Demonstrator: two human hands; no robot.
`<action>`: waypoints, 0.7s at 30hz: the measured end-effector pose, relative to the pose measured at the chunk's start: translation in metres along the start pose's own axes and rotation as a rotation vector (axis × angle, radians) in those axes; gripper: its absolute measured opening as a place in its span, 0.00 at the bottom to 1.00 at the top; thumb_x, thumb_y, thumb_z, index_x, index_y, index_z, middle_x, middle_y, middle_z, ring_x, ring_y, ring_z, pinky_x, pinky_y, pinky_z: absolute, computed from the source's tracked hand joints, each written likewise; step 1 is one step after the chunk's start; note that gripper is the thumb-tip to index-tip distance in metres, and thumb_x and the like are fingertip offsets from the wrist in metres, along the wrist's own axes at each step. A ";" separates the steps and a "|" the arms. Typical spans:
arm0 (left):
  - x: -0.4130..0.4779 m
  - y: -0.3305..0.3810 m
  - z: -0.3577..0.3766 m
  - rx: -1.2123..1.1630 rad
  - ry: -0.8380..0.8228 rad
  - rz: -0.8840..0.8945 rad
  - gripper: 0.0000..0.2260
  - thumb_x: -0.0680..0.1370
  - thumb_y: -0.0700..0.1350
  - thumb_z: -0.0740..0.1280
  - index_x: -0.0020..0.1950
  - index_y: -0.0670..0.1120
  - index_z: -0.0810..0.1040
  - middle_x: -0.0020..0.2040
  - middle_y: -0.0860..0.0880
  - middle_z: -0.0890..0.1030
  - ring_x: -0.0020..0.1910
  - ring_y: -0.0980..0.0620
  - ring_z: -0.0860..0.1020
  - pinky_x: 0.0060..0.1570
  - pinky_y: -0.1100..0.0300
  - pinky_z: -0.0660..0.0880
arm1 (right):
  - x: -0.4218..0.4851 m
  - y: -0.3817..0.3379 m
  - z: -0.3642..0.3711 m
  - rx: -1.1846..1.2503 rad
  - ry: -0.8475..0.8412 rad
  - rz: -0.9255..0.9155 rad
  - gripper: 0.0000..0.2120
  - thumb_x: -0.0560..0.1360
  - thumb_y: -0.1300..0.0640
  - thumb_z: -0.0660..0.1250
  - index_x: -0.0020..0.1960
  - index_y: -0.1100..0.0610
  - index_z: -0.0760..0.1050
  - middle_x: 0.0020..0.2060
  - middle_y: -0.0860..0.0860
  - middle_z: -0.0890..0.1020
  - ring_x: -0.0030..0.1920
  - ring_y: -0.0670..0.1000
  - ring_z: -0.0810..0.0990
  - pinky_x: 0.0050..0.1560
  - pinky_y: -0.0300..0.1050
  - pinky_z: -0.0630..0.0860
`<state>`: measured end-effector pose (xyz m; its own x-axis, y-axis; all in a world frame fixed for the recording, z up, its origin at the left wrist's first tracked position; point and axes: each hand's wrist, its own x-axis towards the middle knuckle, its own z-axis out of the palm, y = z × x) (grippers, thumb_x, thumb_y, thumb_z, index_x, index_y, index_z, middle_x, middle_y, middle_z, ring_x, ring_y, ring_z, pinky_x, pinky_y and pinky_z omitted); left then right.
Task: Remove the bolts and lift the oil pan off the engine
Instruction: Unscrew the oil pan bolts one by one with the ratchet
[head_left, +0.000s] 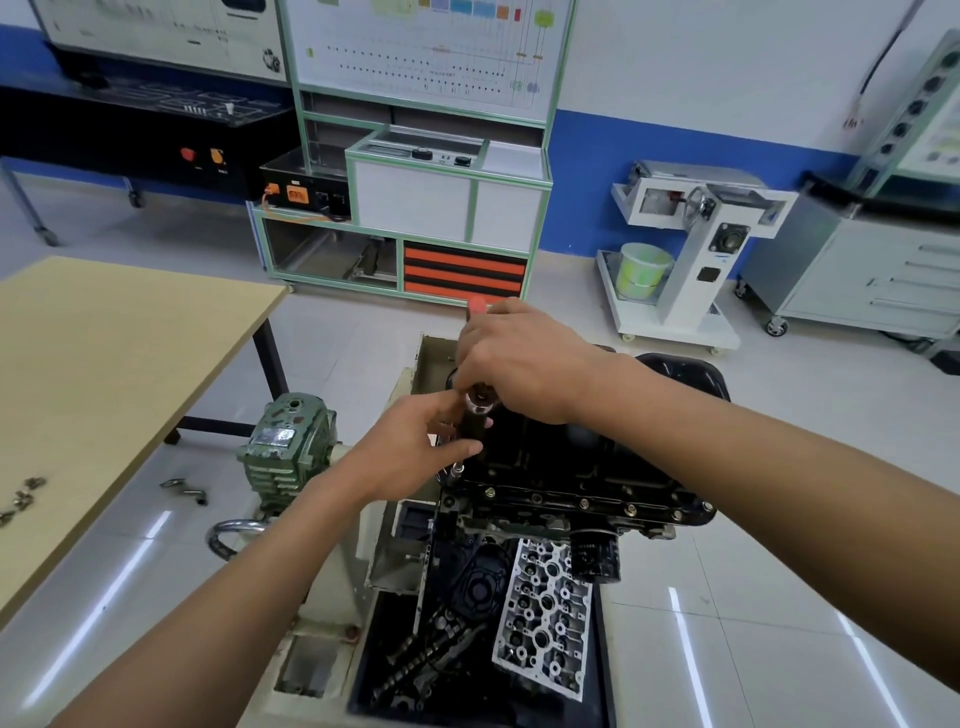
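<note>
Your right hand (519, 358) is curled round the upper part of a tool (477, 410) whose red end (478, 304) shows just past your fingers. Your left hand (410, 452) reaches in from below, and its thumb and fingers pinch the tool's dark shaft just beneath a shiny collar. The tool stands upright at the far left corner of the oil pan (561, 457).

The black pan sits on top of the engine (514, 525), with its flange flat against the block. Bolts (584, 503) are seated in a row along the pan's near edge. An oil filter (595, 558) hangs on the engine's near side, below that edge.

Below the engine, a cylinder head (545, 613) and camshafts (431, 654) lie in a dark tray (363, 691). A green gearbox (285, 447) stands to the left of the engine. Small metal parts (21, 499) lie at the bench's (104, 364) left edge. I cannot tell what they are.
</note>
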<state>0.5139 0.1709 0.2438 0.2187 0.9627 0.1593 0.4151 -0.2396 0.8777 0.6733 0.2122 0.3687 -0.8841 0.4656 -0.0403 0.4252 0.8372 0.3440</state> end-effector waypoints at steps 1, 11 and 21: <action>0.000 0.001 -0.001 0.007 -0.015 0.002 0.16 0.78 0.40 0.74 0.56 0.61 0.80 0.54 0.64 0.85 0.56 0.62 0.82 0.57 0.72 0.75 | 0.000 0.000 0.001 0.013 0.000 -0.018 0.15 0.77 0.59 0.63 0.57 0.45 0.82 0.55 0.45 0.82 0.64 0.51 0.74 0.64 0.50 0.67; 0.000 -0.005 0.010 0.018 0.140 0.104 0.09 0.76 0.36 0.75 0.50 0.50 0.83 0.44 0.55 0.86 0.46 0.54 0.85 0.49 0.61 0.81 | -0.003 -0.015 0.003 0.498 -0.173 0.495 0.16 0.71 0.46 0.70 0.32 0.56 0.73 0.18 0.48 0.77 0.25 0.51 0.81 0.27 0.39 0.70; 0.006 0.001 0.005 -0.102 0.057 0.020 0.15 0.73 0.37 0.78 0.52 0.55 0.82 0.47 0.56 0.87 0.49 0.57 0.86 0.53 0.69 0.78 | -0.001 -0.009 -0.002 0.292 -0.150 0.444 0.04 0.72 0.56 0.72 0.44 0.54 0.78 0.34 0.49 0.73 0.35 0.53 0.76 0.32 0.43 0.68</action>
<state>0.5201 0.1755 0.2435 0.1746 0.9641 0.2000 0.3189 -0.2475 0.9149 0.6702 0.2041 0.3674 -0.5794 0.8100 -0.0910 0.8059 0.5860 0.0846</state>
